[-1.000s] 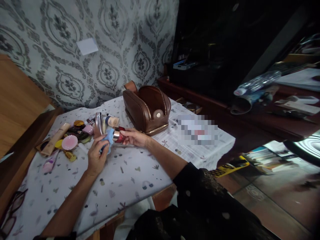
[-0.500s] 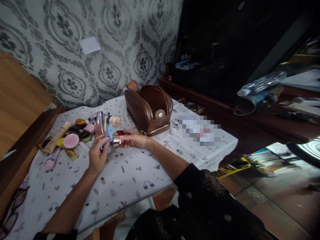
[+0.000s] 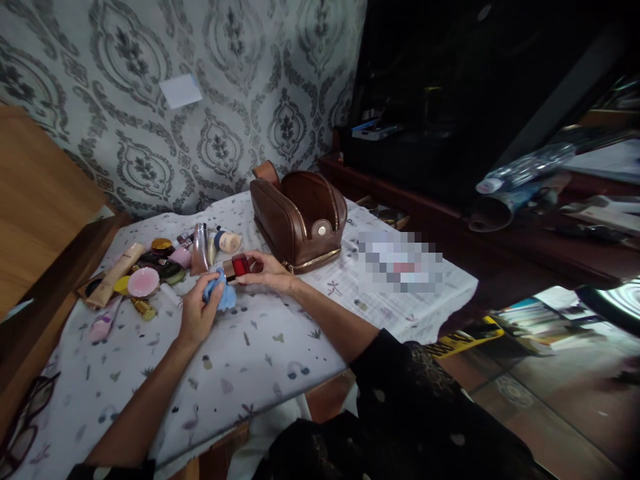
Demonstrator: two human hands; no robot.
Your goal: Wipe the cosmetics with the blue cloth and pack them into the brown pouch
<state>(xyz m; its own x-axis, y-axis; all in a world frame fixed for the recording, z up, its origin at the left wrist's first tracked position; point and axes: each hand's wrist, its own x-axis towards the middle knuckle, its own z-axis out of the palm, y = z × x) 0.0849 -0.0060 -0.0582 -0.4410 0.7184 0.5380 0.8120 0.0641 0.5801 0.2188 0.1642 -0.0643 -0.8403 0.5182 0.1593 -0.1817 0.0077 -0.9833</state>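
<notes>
My left hand (image 3: pixel 199 310) pinches a crumpled light-blue cloth (image 3: pixel 225 298) above the printed tablecloth. In my right hand (image 3: pixel 267 272) is a small red bottle (image 3: pixel 241 266) with a shiny metallic cap, tilted on its side. The cap end points left and meets the cloth. Just behind my hands stand a silvery-pink tube (image 3: pixel 200 248) and a beige bottle with a dark band (image 3: pixel 229 241). An open brown leather toiletry bag (image 3: pixel 300 220) sits beyond my right hand, its zip parted.
Cosmetics lie piled on the left, among them a pink round compact (image 3: pixel 143 282), a beige tube (image 3: pixel 117 273) and a gold lipstick (image 3: pixel 143 307). Eyeglasses (image 3: pixel 30 417) rest at the near left edge. A blurred-out item (image 3: pixel 400 261) lies right of the bag. A plastic bottle (image 3: pixel 525 168) is farther right.
The red bottle has turned in my right hand, so more of its red body shows. My right fingers have shifted around it, and the blue cloth has come lower and hangs looser.
</notes>
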